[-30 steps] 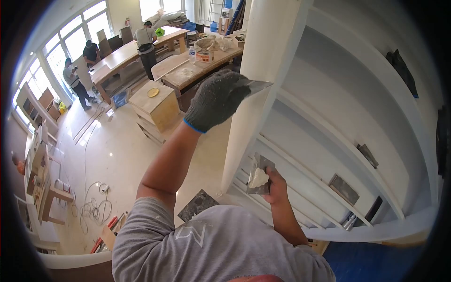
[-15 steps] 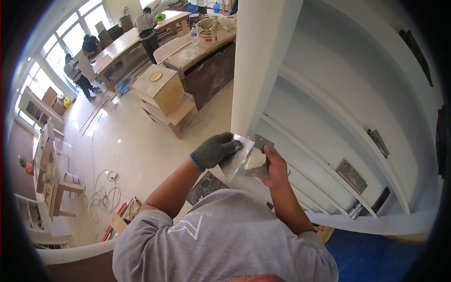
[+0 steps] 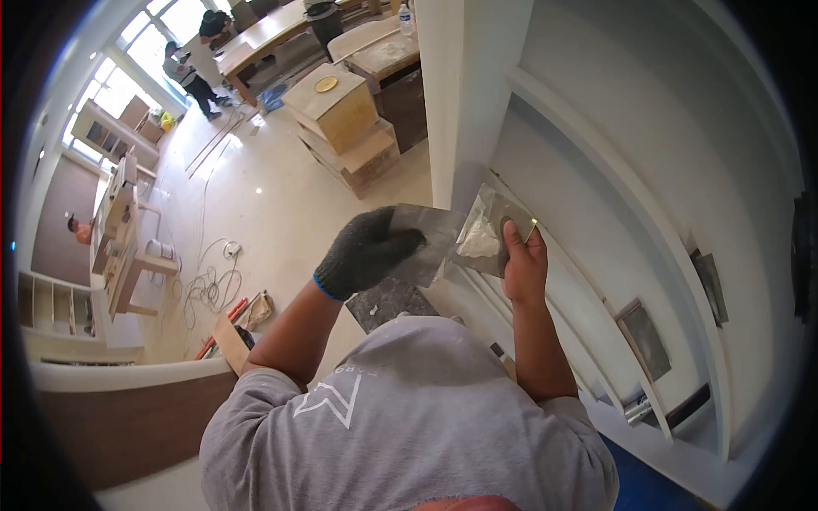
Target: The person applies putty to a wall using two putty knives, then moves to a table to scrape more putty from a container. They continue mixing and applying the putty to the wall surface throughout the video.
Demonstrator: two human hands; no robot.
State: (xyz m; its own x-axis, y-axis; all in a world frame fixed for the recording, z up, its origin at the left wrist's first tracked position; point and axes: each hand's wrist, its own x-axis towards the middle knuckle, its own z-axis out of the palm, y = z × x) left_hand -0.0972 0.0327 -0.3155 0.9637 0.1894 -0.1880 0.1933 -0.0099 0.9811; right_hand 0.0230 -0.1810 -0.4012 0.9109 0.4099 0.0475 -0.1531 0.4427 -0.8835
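My left hand point(image 3: 366, 251), in a dark knitted glove with a blue cuff, grips a flat metal putty scraper point(image 3: 433, 247). The blade points right and its edge is close beside the lump of white putty point(image 3: 479, 238). That putty sits on a second thin metal scraper blade point(image 3: 509, 209), held by my bare right hand point(image 3: 526, 271) with the thumb on its upper face. Both hands are in front of my chest. Below the left blade is a dark mottled board point(image 3: 388, 304) with a small white spot.
White curved shelving point(image 3: 596, 136) with long ribs rises at right; flat metal blades point(image 3: 645, 339) rest between them. At left are a coiled cable point(image 3: 213, 289) on the floor and a wooden table point(image 3: 128, 264). Stepped wooden boxes point(image 3: 341, 119) stand ahead, with people point(image 3: 192, 77) farther back.
The two blades, overlapping before, have moved apart; the left one has swung off the putty. My right hand has risen slightly with its blade, and the view has shifted.
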